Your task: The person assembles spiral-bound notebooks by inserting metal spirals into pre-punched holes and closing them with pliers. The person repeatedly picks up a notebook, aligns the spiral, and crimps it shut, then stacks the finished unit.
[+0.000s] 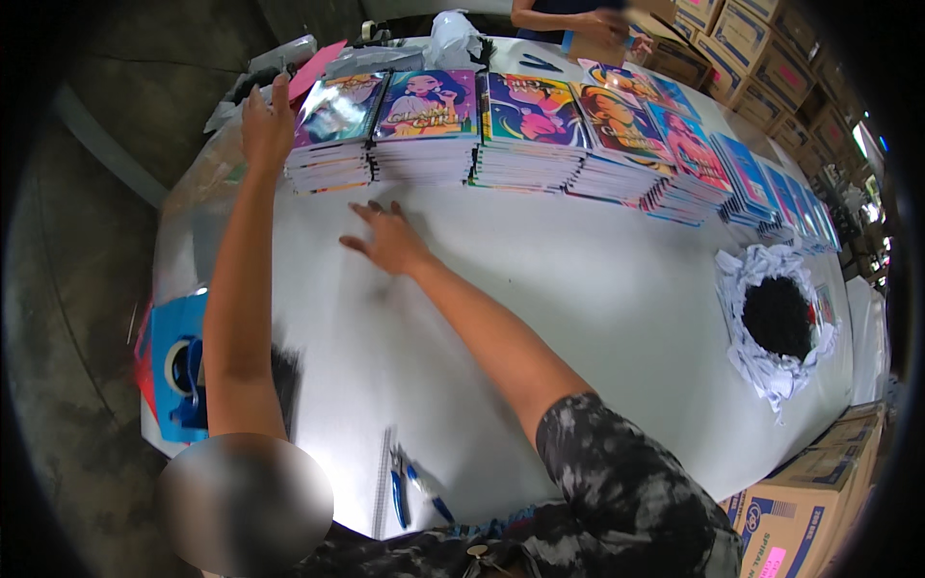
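Observation:
My left hand [268, 125] reaches to the far left with fingers stretched out, beside the leftmost stack of spiral notebooks [335, 111] and near a pink sheet [318, 72]. Whether it touches either I cannot tell. My right hand [390, 239] is over the white table [462, 318], fingers spread and holding nothing, just in front of the stacks. Next to the left stack is a second stack of notebooks [424, 106] with a purple cover. More notebook stacks [533, 120] with bright illustrated covers continue in a curved row to the right.
Pliers [398, 489] and a blue-and-white pen-like tool [427, 493] lie near my body. At left, a tape dispenser [185, 380] rests on a blue sheet. A holder wrapped in crumpled white paper [740, 289] contains black material. Another person's hand [605, 27] works across the table; cardboard boxes [752, 53] stand behind.

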`<act>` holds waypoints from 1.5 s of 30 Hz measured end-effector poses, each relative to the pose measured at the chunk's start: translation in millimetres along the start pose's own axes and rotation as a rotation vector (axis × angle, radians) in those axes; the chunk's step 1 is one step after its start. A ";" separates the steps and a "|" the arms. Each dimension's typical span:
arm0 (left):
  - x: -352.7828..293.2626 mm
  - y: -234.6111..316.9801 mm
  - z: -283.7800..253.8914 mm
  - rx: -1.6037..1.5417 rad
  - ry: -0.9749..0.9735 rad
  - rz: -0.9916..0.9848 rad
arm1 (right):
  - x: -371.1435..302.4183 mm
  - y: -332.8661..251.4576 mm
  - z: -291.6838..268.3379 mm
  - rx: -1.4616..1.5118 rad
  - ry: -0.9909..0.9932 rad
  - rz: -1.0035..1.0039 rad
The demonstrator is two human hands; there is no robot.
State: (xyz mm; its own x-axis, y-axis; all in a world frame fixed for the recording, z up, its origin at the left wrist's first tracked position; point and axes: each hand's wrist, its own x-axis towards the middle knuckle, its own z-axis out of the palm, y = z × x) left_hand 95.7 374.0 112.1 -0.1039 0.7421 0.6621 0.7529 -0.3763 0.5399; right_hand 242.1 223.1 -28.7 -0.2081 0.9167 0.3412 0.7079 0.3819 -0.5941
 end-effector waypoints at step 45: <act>-699.8 28.5 -409.0 0.465 -0.421 -1.042 | -389.6 -239.3 -3.2 0.401 -0.395 -0.447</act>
State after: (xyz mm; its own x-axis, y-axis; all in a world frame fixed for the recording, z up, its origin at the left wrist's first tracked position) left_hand -75.8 -382.9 -123.3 -0.6438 0.7250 -0.2448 0.6047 0.6780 0.4179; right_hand 155.9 -225.7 -17.2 -0.7029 0.6073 0.3703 0.2112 0.6753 -0.7067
